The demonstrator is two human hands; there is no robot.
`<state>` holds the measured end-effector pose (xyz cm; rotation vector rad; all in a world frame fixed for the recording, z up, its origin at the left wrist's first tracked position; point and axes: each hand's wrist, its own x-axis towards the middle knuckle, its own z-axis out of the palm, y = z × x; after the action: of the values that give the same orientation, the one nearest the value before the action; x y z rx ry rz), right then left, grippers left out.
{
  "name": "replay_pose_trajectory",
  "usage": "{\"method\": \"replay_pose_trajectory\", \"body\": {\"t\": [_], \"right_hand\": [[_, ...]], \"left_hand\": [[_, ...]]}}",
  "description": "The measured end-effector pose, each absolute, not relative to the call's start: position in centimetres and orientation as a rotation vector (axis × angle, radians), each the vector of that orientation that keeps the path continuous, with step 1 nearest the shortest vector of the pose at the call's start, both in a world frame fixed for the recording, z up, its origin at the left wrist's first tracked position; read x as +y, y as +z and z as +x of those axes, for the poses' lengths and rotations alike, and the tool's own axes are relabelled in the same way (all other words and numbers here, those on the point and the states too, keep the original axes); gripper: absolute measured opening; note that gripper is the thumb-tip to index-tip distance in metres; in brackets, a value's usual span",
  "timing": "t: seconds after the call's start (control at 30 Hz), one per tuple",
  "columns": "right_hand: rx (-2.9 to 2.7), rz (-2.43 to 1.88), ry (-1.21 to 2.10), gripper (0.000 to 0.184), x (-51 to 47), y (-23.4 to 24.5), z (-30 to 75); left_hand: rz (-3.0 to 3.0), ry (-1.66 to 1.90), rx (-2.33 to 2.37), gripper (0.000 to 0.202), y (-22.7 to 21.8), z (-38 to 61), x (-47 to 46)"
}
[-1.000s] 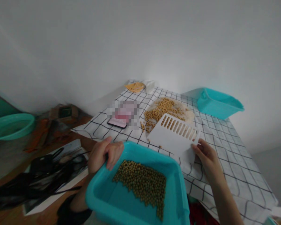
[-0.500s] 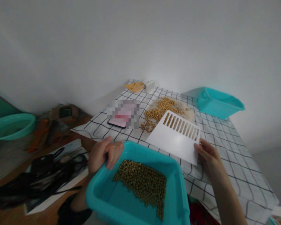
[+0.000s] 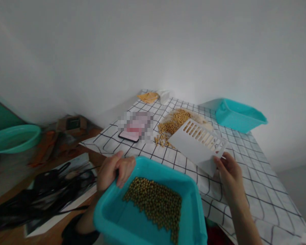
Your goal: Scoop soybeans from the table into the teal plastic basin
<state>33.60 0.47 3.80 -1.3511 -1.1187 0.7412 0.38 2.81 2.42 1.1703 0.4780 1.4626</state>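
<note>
My left hand (image 3: 115, 169) grips the far left rim of a turquoise plastic tub (image 3: 112, 211) held below the table edge; a layer of greenish-yellow beans (image 3: 155, 202) lies inside it. My right hand (image 3: 229, 173) pinches the corner of a white slotted plastic scraper (image 3: 193, 146), tilted above the checked tablecloth (image 3: 247, 170). Just beyond the scraper lies a heap of yellow soybeans (image 3: 173, 124) on the cloth.
A phone (image 3: 129, 135) lies left of the soybean heap. A second turquoise tub (image 3: 238, 115) stands at the table's far right. A yellow cloth (image 3: 148, 97) lies at the far edge. On the floor to the left are a green basin (image 3: 14, 137) and dark cables (image 3: 51, 190).
The scraper has lifted off the soybean heap and tilted, its slotted end swinging right. My left hand and the tub have stayed put.
</note>
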Motion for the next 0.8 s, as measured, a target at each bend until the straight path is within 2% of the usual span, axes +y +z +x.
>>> {"method": "replay_pose_trajectory", "body": {"t": [0.37,0.57,0.8], "right_hand": [[-1.282,-1.274,0.737,0.026,3.6,4.7,31.3],[-1.522,-1.338,0.582,0.018,5.8,5.6,29.5],[-1.563,-1.316,0.597,0.018,5.8,5.7,29.1]], "left_hand": [[1.198,1.351,0.526,0.069,2.2,-0.6,2.6],[1.391,1.219,0.435,0.07,1.7,-1.8,4.0],[1.38,1.246,0.45,0.071,2.0,-2.7,4.6]]}}
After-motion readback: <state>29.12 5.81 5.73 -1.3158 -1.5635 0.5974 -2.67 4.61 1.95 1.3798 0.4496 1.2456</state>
